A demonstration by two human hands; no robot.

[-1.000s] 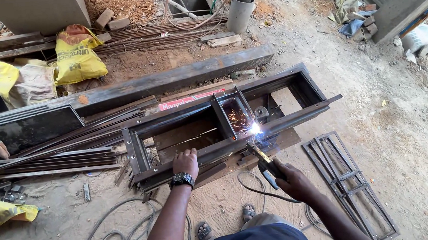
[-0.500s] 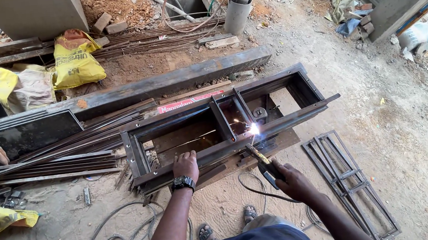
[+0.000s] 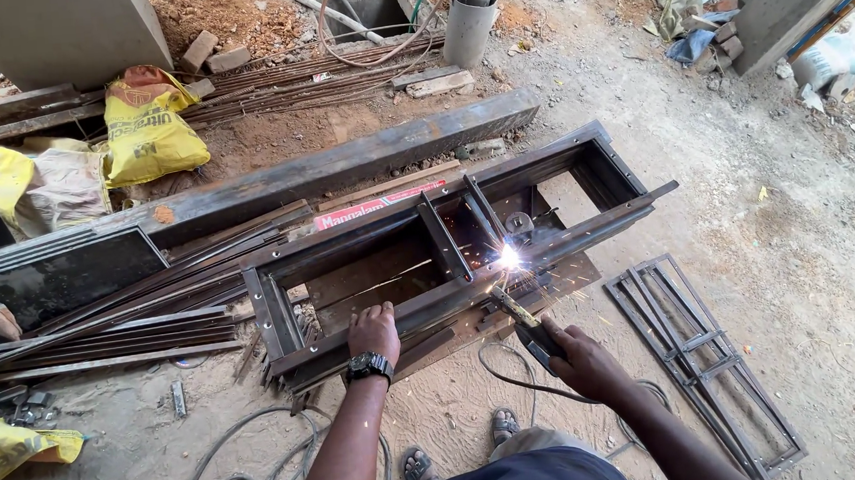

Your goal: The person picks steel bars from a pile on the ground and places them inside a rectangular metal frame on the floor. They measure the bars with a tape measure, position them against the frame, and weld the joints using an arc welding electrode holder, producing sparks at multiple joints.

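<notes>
A long dark steel frame (image 3: 582, 154) with cross bars lies on the sandy ground. My left hand (image 3: 375, 331), with a black wristwatch, presses down on the frame's near rail. My right hand (image 3: 576, 358) grips a welding electrode holder (image 3: 536, 338), and its rod reaches up and left to the near rail. A bright white-blue arc (image 3: 510, 257) burns at the rod's tip by the middle cross bars, throwing sparks. A black cable (image 3: 503, 380) loops from the holder across the ground.
Flat steel strips (image 3: 103, 333) lie stacked left of the frame. A long steel beam (image 3: 342, 166) lies behind it. A small welded grille (image 3: 707, 361) rests at the right. Yellow sacks (image 3: 144, 124) stand far left. My sandalled feet (image 3: 506, 425) are below.
The view has shifted slightly. Both hands stay in place, and the arc keeps burning at the same joint.
</notes>
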